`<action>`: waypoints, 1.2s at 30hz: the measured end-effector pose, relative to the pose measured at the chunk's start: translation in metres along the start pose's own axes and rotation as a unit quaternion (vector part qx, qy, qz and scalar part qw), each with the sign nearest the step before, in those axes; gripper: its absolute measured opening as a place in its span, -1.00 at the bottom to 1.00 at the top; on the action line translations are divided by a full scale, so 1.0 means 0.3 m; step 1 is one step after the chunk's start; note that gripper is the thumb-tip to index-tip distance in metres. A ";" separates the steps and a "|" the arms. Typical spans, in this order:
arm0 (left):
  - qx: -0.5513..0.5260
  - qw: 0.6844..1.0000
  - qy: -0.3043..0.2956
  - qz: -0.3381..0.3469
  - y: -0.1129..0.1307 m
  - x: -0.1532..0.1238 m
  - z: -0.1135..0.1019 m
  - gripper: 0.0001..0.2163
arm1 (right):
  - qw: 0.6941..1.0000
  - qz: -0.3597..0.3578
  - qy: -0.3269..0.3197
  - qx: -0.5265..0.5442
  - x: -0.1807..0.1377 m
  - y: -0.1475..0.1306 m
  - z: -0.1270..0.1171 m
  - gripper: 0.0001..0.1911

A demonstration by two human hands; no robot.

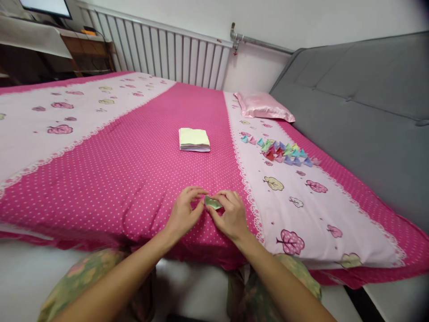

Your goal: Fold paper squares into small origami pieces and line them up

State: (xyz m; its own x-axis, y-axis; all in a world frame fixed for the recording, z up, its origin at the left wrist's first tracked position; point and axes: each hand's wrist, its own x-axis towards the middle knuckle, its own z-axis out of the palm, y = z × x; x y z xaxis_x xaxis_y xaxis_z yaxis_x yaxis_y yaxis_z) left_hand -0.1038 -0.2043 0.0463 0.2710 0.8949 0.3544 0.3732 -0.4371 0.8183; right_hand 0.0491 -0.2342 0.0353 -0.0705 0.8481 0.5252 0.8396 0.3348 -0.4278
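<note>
Head view, right hand [231, 213] pinching green paper [213, 203], left hand [186, 209] half open

The head camera looks forward and down across the bed [157, 152].

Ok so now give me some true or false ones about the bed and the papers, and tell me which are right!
1. The right hand holds a small green folded paper. True.
2. The left hand rests on the pillow. False: the left hand is beside the green folded paper, and the pillow lies farther off.
3. The paper stack has a pale yellow sheet on top. True.
4. The little folded shapes are all red. False: there are blue, green, pink, purple and red ones.
5. The grey headboard is on the right side of the picture. True.
</note>
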 end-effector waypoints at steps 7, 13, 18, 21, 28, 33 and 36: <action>0.129 0.989 -0.044 0.055 -0.008 -0.015 0.006 -0.71 | 0.999 0.006 0.027 0.026 0.010 -0.009 -0.018 -0.81; 0.140 0.988 -0.047 0.054 -0.009 -0.017 0.006 -0.72 | 0.999 0.021 0.039 0.021 0.010 -0.004 -0.018 -0.90; 0.129 0.988 -0.056 0.061 -0.007 -0.017 0.007 -0.72 | 0.998 0.033 0.050 0.024 0.008 0.004 -0.012 -0.91; 0.132 0.987 -0.058 0.071 -0.010 -0.020 0.009 -0.72 | 0.997 0.036 0.055 0.034 0.008 0.005 -0.011 -0.91; 0.149 0.984 -0.056 0.083 -0.015 -0.027 0.015 -0.75 | 0.997 0.047 0.050 0.041 0.007 0.003 -0.011 -0.89; 0.157 0.982 -0.061 0.083 -0.018 -0.030 0.018 -0.73 | 0.997 0.044 0.048 0.047 0.005 0.004 -0.007 -0.87; 0.154 0.983 -0.059 0.083 -0.019 -0.031 0.019 -0.74 | 0.997 0.043 0.047 0.050 0.003 0.005 -0.005 -0.86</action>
State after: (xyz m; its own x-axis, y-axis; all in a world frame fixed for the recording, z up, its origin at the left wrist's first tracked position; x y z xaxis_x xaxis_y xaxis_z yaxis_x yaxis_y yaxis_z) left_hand -0.1033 -0.2106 0.0358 0.4451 0.8006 0.4012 0.5617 -0.5986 0.5712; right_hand 0.0511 -0.2335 0.0363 0.0541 0.8352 0.5473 0.7827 0.3049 -0.5427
